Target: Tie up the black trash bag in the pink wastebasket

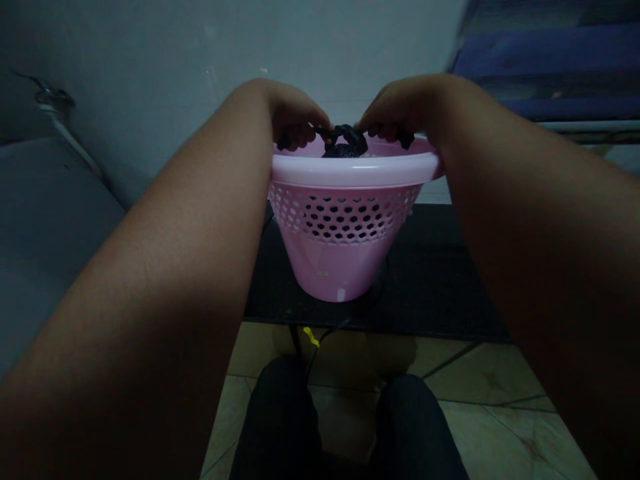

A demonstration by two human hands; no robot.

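- Gripping of a black bag [345,141] is shown at the mouth of a pink basket [350,220]; the bag is pinched from both sides, between the two hands.
- Left hand [295,119]: closed, fingers curled down over the far rim, with a black strand of the bag held in the fingertips.
- Right hand [400,110]: closed likewise on the opposite strand, just across the knot-like bunch of black material.
- The bag is seated inside the basket, directly below both hands; only its gathered top is visible above the rim, and its contents cannot be told.
- The basket is stood upright on a dark bench [440,280], below and in front of the hands, nearer the person than the bag.
- Handling, judged: the bag is taken to be thin, soft film, limp and easily torn; hold is best taken on the bunched top or the two strands, not the stretched sides.
- The basket is judged light and stiff, with a perforated wall that may flex; its thick rolled rim is the soundest place of hold.
- Tiled floor [500,400] and the person's dark-clad knees [280,413] lie well below the hands.
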